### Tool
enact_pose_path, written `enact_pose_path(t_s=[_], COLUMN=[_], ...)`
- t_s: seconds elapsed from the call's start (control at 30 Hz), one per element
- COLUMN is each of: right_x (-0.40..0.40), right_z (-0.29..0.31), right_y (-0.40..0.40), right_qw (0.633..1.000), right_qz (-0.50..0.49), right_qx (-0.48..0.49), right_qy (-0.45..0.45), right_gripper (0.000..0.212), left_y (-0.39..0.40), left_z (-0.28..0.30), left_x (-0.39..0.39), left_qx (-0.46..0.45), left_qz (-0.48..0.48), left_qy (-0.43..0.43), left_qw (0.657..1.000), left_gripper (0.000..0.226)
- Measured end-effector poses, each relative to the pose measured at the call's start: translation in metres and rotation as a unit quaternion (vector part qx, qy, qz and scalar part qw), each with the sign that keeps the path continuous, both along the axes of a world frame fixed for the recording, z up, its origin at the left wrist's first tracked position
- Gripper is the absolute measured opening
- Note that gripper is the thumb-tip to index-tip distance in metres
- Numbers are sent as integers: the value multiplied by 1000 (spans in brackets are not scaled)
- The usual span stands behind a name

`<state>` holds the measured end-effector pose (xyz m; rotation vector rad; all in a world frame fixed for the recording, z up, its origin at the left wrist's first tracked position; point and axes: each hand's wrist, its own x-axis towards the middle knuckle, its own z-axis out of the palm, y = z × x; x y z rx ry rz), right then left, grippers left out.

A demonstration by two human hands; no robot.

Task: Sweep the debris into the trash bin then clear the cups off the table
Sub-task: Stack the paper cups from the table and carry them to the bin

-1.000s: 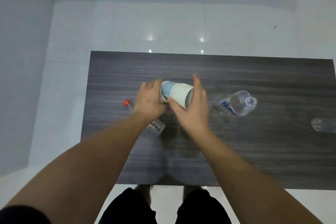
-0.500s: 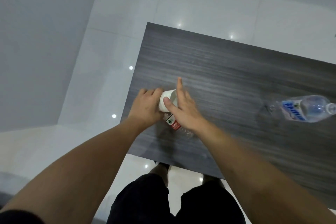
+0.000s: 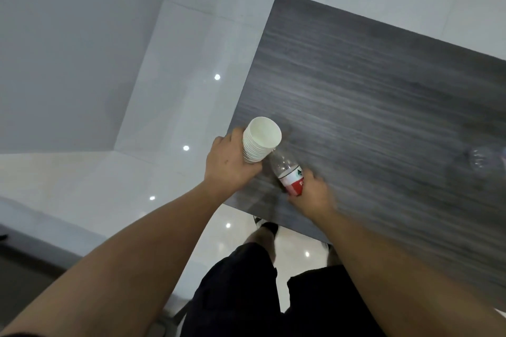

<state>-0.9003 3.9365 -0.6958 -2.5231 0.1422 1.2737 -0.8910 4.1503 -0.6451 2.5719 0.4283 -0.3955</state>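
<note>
At the near corner of a dark wood-grain table (image 3: 383,85), a person's left hand (image 3: 230,164) grips a stack of white paper cups (image 3: 260,142), while the right hand (image 3: 312,194), fingers wrapped, holds a red-labelled plastic bottle (image 3: 289,175) lying on the tabletop beside them.

My right hand (image 3: 313,194) has left the stack of cups (image 3: 260,142) and now closes around the bottle (image 3: 289,175) with the red label at the table's (image 3: 369,96) near left corner. My left hand (image 3: 232,164) alone now carries the stack, mouth turned up toward 1 o'clock. The second bottle (image 3: 486,159) has slid to the 3 o'clock edge of view.
</note>
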Motion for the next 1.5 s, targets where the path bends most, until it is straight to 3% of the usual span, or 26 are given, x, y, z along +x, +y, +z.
enact_pose_path(t_s=[0.2,0.37,0.6,0.83,1.0,1.2,1.3,1.37,1.5], right_x=[-6,18,45,-52,-185,-362,-445,-496,-591], right_z=[30,108,291,451,537,600,612,611,594], right_y=[-23,-62,-194,-419,-584,-728,-781,-809,-865], right_qw=[990,958,839,708,591,454,385,347,281], right_qz=[-137,-250,-413,-476,-554,-633,-668,-687,-724], right_qx=[15,60,144,196,201,163,147,132,93], right_qy=[-38,-125,-325,-484,-551,-605,-620,-624,-623], right_gripper=[65,55,52,59,65,60,59,62,73], left_y=[-8,-61,-216,-466,-666,-870,-951,-1003,-1107], left_z=[23,88,270,423,518,599,616,615,600], left_x=[12,49,117,53,-41,-194,-273,-321,-414], left_qx=[-12,-26,-68,-212,-333,-509,-542,-548,-531], left_qz=[-42,-94,-193,-228,-339,-483,-547,-590,-647], left_qy=[-5,-53,-213,-287,-280,-182,-126,-82,-32], left_qw=[999,994,955,906,834,689,625,588,547], left_gripper=[64,62,64,64,76,73,63,70,76])
